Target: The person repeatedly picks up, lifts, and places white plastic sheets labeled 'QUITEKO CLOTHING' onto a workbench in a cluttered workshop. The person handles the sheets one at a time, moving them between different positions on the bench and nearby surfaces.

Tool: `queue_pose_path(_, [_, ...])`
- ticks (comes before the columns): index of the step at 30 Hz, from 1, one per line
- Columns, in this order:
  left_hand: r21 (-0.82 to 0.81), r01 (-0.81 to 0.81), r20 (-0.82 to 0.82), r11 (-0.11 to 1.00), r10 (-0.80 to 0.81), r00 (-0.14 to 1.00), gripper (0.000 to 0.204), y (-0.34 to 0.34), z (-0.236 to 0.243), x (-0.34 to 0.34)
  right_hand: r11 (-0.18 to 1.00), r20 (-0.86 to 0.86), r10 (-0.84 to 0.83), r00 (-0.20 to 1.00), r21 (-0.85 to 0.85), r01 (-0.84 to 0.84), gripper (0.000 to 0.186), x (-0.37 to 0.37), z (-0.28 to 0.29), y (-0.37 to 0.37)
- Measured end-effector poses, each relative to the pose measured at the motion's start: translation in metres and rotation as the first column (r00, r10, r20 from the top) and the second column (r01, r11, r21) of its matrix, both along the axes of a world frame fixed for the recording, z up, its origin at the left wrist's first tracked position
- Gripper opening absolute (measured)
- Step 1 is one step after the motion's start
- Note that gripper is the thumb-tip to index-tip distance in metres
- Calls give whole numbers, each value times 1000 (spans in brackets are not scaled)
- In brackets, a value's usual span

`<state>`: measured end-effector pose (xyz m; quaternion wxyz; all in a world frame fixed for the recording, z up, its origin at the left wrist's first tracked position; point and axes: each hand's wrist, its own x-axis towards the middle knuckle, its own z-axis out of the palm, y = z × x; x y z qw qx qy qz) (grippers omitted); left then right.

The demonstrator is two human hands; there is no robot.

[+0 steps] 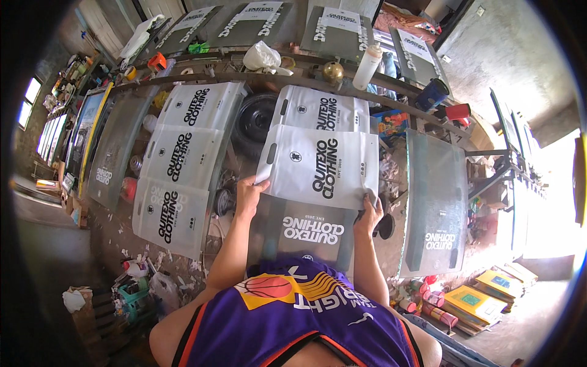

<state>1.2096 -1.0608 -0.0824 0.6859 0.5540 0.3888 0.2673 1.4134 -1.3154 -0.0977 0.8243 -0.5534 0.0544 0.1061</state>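
Two bags lie on your middle grey panel (269, 229), the nearer white bag (290, 168) overlapping the farther bag (351, 109), and your left hand (249, 194) and right hand (370, 214) each have fingers pinched closed on one of its near corners. Three overlapping bags (158, 150) cover the left panel (216, 172); one black wheel (249, 116) fills the gap between, and beyond stand one bottle (367, 68) and one golden ball (333, 72).

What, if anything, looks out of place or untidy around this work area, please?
Pale scraps litter the floor at lower left, looking untidy. The white printed sheet held by the left hand and right hand shows no obvious damage.
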Motion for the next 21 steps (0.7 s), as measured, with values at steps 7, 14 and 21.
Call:
queue_pose_path(7, [-67, -41, -47, 997, 38, 998, 27, -4, -28, -2, 999, -54, -18, 998, -41, 16, 26, 1, -40, -6])
queue_pose_path(14, [-89, -41, -87, 995, 33, 996, 22, -5, -28, -1, 999, -77, -32, 997, -31, 29, 18, 0, -34, -2])
queue_pose_path(21, [-11, -43, -197, 999, 40, 980, 29, -9, -37, -16, 993, -78, -43, 996, -114, 34, 22, -5, -36, -18])
